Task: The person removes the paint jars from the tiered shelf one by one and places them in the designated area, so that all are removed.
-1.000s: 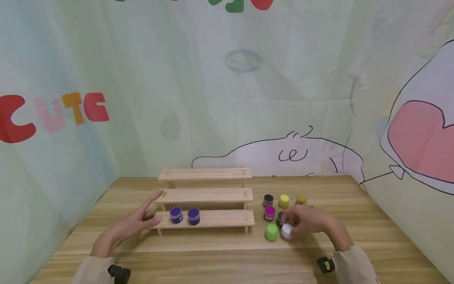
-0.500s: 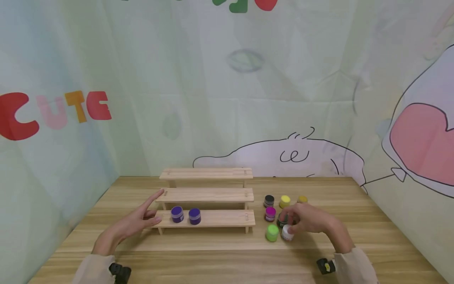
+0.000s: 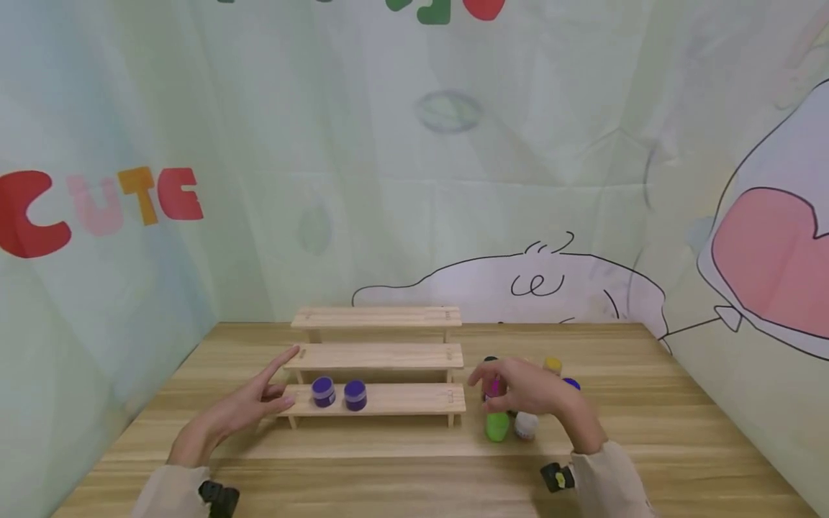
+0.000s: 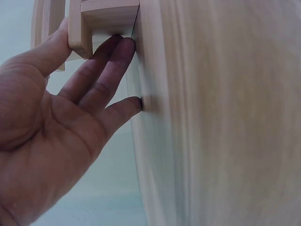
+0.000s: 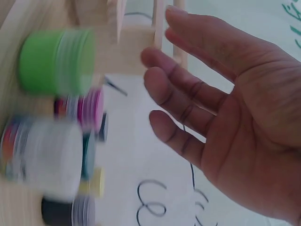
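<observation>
My left hand [image 3: 236, 411] touches the left end of a three-step wooden rack [image 3: 401, 397], thumb at the lowest step and index finger stretched to the middle one. In the left wrist view its other fingers [image 4: 101, 82] reach under the step, down to the table. Two small purple-lidded paint jars [image 3: 323, 391] stand on the lowest step. My right hand [image 3: 534, 388] hovers over the jar group at right, holding nothing, fingers loosely bent. Below it show a light green jar [image 3: 497, 426], a white jar [image 3: 526, 426] and, partly covered, a magenta jar [image 5: 84, 109].
An ochre-lidded jar [image 3: 553, 365] and a blue-lidded one [image 3: 571, 383] stand behind my right hand. The right wrist view also shows yellow [image 5: 97, 181], teal [image 5: 88, 155] and black [image 5: 68, 210] jars. A printed cloth [image 3: 324, 180] rises behind the wooden table [image 3: 324, 482].
My right hand has moved left and slightly up, away from the dark green and white jars, to above the magenta one. A blue lid has come into view. The left hand stays put.
</observation>
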Available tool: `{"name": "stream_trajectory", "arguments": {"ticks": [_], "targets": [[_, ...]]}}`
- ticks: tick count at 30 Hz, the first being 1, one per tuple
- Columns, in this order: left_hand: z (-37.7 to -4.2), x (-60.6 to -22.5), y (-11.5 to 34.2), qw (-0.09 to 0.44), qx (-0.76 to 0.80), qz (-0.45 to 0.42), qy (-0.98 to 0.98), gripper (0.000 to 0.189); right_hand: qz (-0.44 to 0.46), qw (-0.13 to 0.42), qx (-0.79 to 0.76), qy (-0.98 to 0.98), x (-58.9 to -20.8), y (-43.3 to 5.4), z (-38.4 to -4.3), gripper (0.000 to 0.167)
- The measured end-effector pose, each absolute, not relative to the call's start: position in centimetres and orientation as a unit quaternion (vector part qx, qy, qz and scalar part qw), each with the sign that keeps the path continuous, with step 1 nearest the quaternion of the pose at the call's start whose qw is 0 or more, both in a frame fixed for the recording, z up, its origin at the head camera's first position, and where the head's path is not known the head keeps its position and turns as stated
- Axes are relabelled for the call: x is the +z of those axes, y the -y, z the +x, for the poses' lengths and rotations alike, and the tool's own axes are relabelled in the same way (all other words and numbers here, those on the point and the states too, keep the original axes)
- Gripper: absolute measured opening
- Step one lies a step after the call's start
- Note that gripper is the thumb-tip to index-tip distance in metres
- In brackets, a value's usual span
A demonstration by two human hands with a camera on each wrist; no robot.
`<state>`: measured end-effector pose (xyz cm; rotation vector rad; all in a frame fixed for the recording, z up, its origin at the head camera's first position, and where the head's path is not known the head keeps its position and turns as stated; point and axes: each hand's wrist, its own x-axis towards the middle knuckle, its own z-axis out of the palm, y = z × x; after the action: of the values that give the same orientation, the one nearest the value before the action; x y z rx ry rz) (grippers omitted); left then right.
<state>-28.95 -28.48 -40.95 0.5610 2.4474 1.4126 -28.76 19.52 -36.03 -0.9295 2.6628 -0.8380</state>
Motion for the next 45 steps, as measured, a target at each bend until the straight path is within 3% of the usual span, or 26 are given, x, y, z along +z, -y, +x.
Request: {"name": "stream_trajectory", "arguments": {"ticks": [9,22,33,45], "targets": [[-29.2,-41.3,27.8,0.136,0.494,0.212,-0.832,0.085,-0.338,0.045,-0.282,-0.897,-35.8,-15.1,-29.1,0.029],[-29.6,-41.8,26.4,0.153,0.504,0.230,-0.819,0.085,-0.359,0.051,-0.317,-0.876,-36.7,-9.8,-29.0,0.038],[-29.5,-41.1,27.4,0.134,0.483,0.222,-0.836,0.086,-0.387,0.021,-0.318,-0.865,-38.7,-4.7,-29.5,0.047],[-29.0,-41.0,28.5,0.132,0.480,0.192,-0.846,0.089,-0.380,-0.029,-0.215,-0.899,-39.9,-1.6,-28.8,0.046]]}}
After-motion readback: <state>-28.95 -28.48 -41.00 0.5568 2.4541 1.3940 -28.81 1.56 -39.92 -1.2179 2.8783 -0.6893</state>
